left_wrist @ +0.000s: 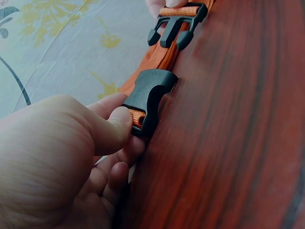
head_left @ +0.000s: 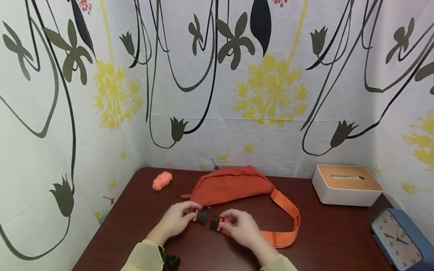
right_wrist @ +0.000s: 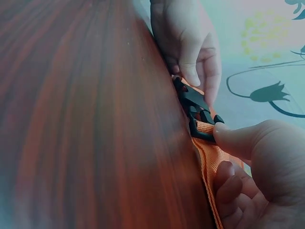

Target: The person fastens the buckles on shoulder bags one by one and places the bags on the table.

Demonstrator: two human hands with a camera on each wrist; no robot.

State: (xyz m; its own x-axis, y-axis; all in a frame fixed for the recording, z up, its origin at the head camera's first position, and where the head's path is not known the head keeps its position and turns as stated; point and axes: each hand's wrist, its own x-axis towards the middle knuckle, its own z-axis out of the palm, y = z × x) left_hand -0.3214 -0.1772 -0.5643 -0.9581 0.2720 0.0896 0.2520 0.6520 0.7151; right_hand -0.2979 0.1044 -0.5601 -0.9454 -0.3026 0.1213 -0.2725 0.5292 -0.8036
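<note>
An orange-red waist bag lies toward the back of the table, its orange strap looping round on the right. My left hand pinches the black socket half of the bag's buckle between thumb and fingers, where the orange webbing passes through it. Facing it, my right hand pinches the pronged half of the buckle at its strap end. A small gap separates the two halves in the head view, and the prongs point toward the socket.
A pink yarn skein lies at the back left of the dark wood table. At the back right stands a white tissue box with a wooden lid, and a blue clock is in front of it. Patterned cloth hangs behind.
</note>
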